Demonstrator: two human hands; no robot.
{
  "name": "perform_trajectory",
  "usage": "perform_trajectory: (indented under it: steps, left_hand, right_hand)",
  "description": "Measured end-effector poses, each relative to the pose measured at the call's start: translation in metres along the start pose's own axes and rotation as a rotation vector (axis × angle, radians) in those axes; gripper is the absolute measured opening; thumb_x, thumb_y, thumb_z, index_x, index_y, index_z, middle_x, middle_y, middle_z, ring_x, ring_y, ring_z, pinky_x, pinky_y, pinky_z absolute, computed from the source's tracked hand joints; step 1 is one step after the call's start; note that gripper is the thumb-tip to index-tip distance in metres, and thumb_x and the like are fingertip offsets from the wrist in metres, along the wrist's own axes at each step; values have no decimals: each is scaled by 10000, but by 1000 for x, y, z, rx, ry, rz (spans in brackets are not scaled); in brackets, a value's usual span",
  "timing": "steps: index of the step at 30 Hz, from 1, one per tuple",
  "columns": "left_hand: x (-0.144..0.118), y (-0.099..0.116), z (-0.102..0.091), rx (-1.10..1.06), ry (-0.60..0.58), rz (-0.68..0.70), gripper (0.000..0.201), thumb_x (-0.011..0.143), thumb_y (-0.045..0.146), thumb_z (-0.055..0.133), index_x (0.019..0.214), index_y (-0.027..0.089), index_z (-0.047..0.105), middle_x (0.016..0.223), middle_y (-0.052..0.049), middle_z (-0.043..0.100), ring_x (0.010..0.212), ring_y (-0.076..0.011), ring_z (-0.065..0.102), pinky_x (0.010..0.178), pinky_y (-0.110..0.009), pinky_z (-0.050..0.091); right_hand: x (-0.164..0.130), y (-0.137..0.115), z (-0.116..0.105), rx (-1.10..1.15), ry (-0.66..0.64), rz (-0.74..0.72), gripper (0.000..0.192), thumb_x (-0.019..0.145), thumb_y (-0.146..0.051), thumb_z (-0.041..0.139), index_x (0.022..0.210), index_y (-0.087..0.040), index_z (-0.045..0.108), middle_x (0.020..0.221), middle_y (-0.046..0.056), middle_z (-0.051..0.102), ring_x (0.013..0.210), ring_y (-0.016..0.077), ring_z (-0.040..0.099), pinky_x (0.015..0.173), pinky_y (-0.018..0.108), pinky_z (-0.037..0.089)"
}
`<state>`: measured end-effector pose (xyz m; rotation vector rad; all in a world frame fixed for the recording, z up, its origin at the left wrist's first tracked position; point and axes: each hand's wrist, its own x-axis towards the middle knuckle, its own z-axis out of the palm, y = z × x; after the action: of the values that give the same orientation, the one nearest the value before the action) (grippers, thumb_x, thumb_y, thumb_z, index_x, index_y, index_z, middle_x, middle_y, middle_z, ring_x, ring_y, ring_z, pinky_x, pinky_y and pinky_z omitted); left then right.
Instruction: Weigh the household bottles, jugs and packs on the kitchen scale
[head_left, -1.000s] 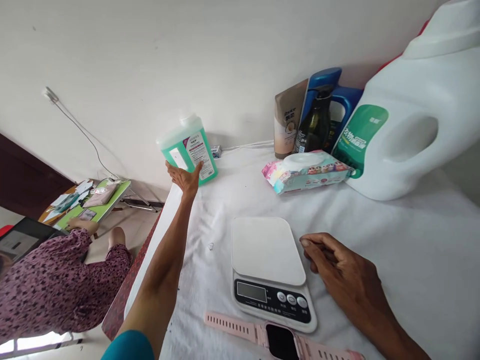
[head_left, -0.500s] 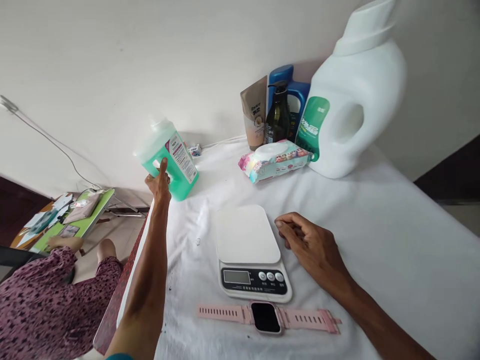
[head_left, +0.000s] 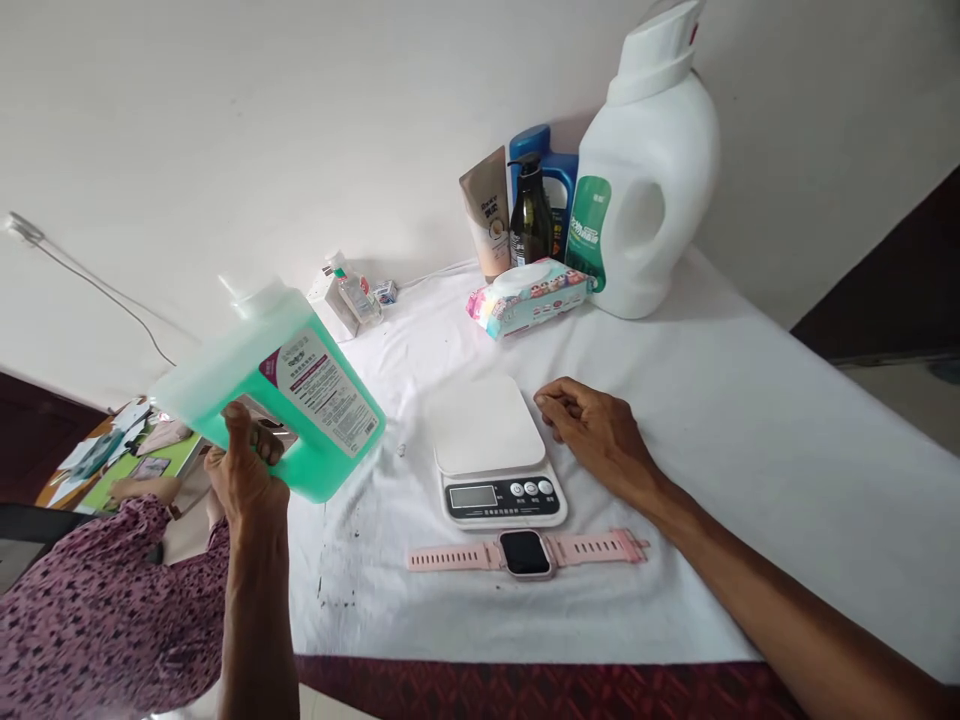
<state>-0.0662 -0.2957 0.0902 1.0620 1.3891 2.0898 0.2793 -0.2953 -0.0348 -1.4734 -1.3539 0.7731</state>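
My left hand (head_left: pixel 247 455) is wrapped round the handle of a large jug of green liquid (head_left: pixel 300 395), which tilts at the left edge of the table. My right hand (head_left: pixel 592 425) rests on the white cloth with fingers curled in and thumb against them; nothing shows in it. Just left of that hand lies a white kitchen scale (head_left: pixel 491 430) with a bare platform and a blank display. A pink smartwatch (head_left: pixel 525 553) lies flat in front of the scale, its strap spread out.
At the back stand a big white detergent jug (head_left: pixel 645 170), a brown tube (head_left: pixel 487 215), a dark pump bottle (head_left: pixel 531 215), a blue jug (head_left: pixel 532 145) and a pack of wipes (head_left: pixel 532 297). A small clear bottle (head_left: pixel 358 295) is further left. Another person (head_left: pixel 112 610) sits lower left.
My left hand has brought the green jug nearer, toward the table's left front, uncovering the small clear bottle behind. The view has shifted; my right hand stays beside the scale.
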Motion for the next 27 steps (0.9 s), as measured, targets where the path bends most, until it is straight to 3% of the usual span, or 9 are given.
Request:
perform_trajectory:
  steps: [3,8,13,18,27]
  left_hand:
    - [-11,20,6,-74,-81,18,794,557,751,922,581,205,347,518,105,313,448,-40,280,403,-220,235]
    - [-27,36,45,-141,-203,21,811,586,836,851,573,212,332,497,96,285,421,-52,277,392,-238,216]
    - [-47,28,82,-193,-263,-46,764,714,774,824,606,209,321,549,90,273,440,-44,266,398,-234,201]
    - [-58,16,108,-173,-288,-57,772,681,781,838,597,222,312,552,85,251,454,-53,258,395,-251,181]
    - [-73,5,113,-122,-365,-97,742,750,789,782,597,224,327,572,74,248,450,-58,260,391,-254,192]
  right_hand:
    - [0,0,1,10,18,-17,216,860,-422,546,775,-239,623,645,-10,626,527,160,591,601,310,452]
    - [-2,1,1,57,14,-40,205,885,-406,550,761,-251,599,633,-3,607,530,171,582,577,317,438]
    - [-1,6,2,53,24,-66,244,890,-430,523,760,-237,596,619,-12,598,541,164,576,615,310,436]
    - [1,9,2,58,31,-78,208,886,-384,506,772,-233,592,627,-12,601,572,162,567,623,298,423]
    - [2,8,1,55,29,-72,211,904,-382,517,776,-236,600,636,-7,622,613,169,572,643,293,416]
